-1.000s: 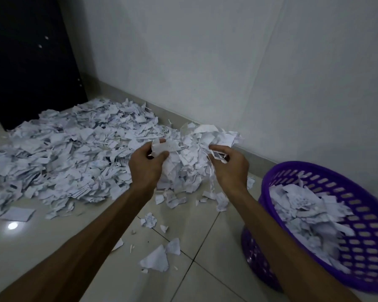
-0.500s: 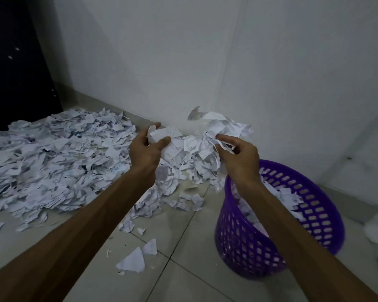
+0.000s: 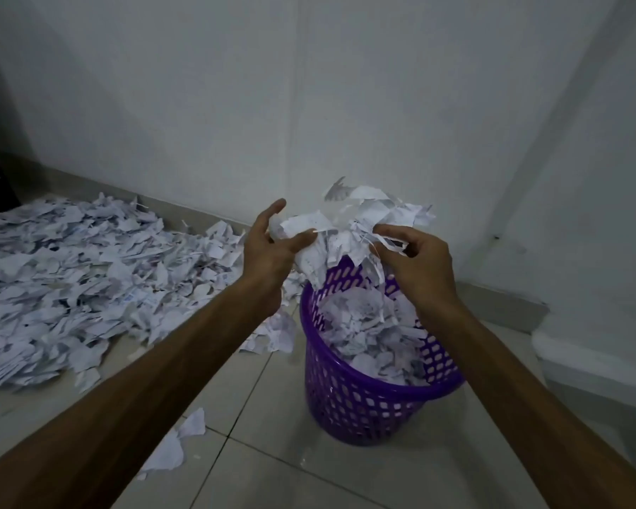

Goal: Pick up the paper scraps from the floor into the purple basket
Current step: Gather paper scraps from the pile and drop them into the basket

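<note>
- Above the purple basket (image 3: pixel 382 405), the left hand (image 3: pixel 268 247) and the right hand (image 3: pixel 415 266) hold one bundle of paper scraps (image 3: pixel 349 229) between them.
- Left hand: the thumb and a lower finger are curled onto the near side of the bundle, pinching a flat scrap, while another finger points up and away, free of the paper.
- Right hand: the fingers are bent inward and grip the right side of the bundle, with thin torn strips hanging out past the fingertips.
- Loose ends of the bundle dangle down to about the far rim of the basket.
- Basket: it stands upright on the tiled floor (image 3: pixel 280 427), under and slightly nearer than the held bundle, with holes all round its wall and a heap of scraps already filling much of its inside.
- Left of the basket, a wide pile of scraps (image 3: pixel 74 273) covers the floor up to the foot of the wall (image 3: pixel 199 104).
- Nearer, two loose scraps (image 3: pixel 177 442) lie apart from the pile on the tiles, just beside the left forearm.
- Behind the basket, two walls meet in a corner.
</note>
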